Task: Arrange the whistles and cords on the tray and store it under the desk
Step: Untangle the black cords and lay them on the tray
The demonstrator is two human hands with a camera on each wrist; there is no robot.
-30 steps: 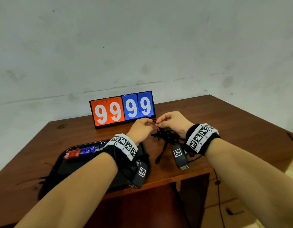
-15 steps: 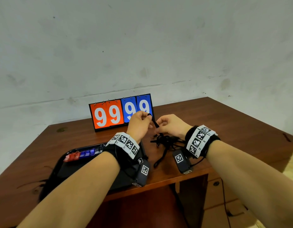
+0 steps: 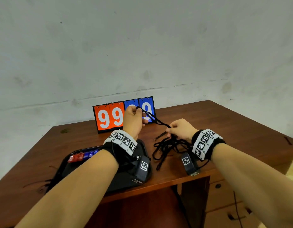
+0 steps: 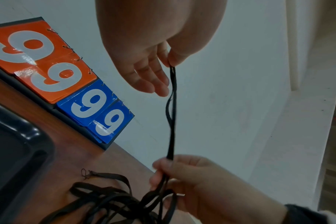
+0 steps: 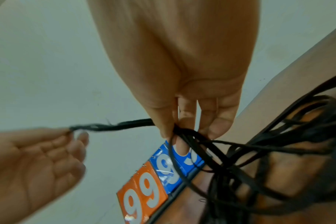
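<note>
- cords (image 3: pixel 168 146) lie in a black tangle on the desk (image 3: pixel 224 129), beside the tray (image 3: pixel 73 163).
- left hand (image 3: pixel 133 118) pinches one cord up high.
- right hand (image 3: pixel 180 130) pinches the same cord lower, over the tangle.

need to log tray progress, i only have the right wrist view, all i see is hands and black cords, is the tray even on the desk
Observer: Yes. In the head view the black tray sits on the desk, left of the cord tangle.
Operator: anything in it yet
Observer: A row of red and blue whistles lies along its far edge.
Operator: any cords in the tray
Observer: None that I can see; the left forearm hides much of it. The left hand pinches one cord and holds it raised in front of the scoreboard, while the right hand grips it lower.
</note>
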